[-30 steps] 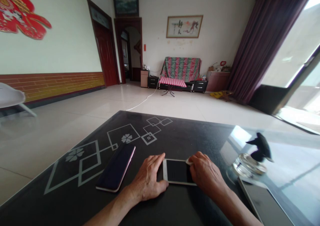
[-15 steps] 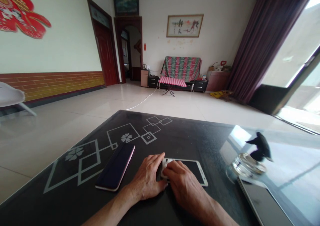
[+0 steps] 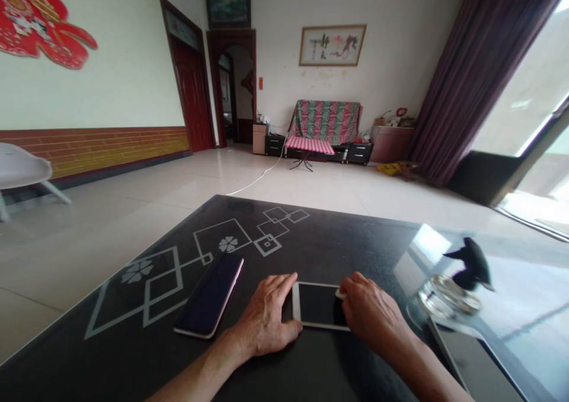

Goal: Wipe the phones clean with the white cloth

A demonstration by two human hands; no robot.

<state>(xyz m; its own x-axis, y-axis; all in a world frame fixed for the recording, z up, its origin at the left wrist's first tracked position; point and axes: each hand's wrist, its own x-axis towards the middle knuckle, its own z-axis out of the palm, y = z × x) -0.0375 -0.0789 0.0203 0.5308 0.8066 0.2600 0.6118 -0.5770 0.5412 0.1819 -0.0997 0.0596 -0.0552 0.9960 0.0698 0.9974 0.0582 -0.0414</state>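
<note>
my right hand [image 3: 372,312], curled on a white wad [image 3: 340,294], has slid back to the right end of the phone [image 3: 316,305] on the desk [image 3: 306,375], uncovering its left part, while my left hand [image 3: 265,318], thumb and fingers parted, brackets that end.

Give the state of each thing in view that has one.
White phone: flat, screen dark
Left hand: open, at phone's left end
Right hand: closed on white piece
Purple phone: flat
Rightmost device: flat, screen dark
Spray bottle: upright
Red door: shut
Curtain: drawn aside
</note>
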